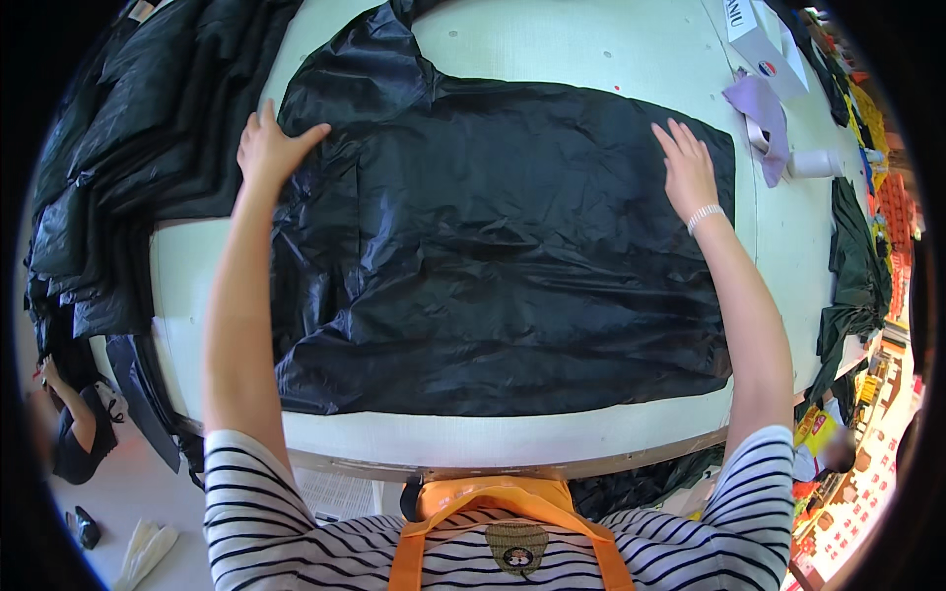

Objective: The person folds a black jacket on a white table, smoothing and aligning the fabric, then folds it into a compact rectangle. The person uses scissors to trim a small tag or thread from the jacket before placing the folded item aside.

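Note:
A shiny black garment (532, 236) lies spread out and wrinkled on the pale table (532, 41). Its kind is hard to make out, but a sleeve-like part (360, 74) reaches up at the far left. My left hand (268, 150) rests at the garment's left edge with thumb and fingers spread. On the far right part of the cloth lies my right hand (690, 172), fingers stretched out and palm down. Neither hand grips anything.
A tall pile of black garments (148, 118) stands at the left. At the right are a white box (764, 44), a purple cloth (761, 123), a white cylinder (816, 164) and dark green fabric (849, 266). A person (84, 428) is at the lower left.

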{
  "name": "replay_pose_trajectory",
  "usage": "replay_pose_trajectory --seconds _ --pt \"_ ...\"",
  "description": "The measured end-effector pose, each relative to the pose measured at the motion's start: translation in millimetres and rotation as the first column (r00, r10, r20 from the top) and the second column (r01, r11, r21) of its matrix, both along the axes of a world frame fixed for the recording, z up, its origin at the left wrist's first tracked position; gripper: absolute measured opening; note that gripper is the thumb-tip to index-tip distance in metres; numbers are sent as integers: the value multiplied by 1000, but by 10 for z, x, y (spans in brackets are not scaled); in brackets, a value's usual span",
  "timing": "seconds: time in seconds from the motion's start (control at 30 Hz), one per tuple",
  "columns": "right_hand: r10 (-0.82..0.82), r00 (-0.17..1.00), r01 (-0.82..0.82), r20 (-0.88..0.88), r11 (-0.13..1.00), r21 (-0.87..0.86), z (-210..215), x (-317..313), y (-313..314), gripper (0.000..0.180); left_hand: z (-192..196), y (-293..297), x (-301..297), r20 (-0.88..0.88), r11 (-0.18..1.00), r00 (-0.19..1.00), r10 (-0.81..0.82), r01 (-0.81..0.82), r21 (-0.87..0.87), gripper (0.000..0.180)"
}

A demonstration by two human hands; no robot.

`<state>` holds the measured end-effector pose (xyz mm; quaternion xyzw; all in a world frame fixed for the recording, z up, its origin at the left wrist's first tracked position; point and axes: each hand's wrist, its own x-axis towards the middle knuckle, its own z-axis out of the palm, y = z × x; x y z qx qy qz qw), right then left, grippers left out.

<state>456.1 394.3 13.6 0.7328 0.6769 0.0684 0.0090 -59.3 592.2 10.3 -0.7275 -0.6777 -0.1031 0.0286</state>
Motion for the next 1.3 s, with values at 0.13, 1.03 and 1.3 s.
replay_pose_trajectory --seconds 0.13,1.03,1.3 --pt "-46 998 52 34 976 -211 -120 93 716 79 -222 684 -226 47 889 990 132 -97 -447 121" --pt "215 921 -265 -325 957 -119 137 -412 -3326 54 523 -3704 -1053 68 892 908 -412 418 -173 50" --pt "224 909 -280 -351 953 -118 94 -417 -3363 51 452 -3416 -1341 205 832 908 -366 418 -365 35"
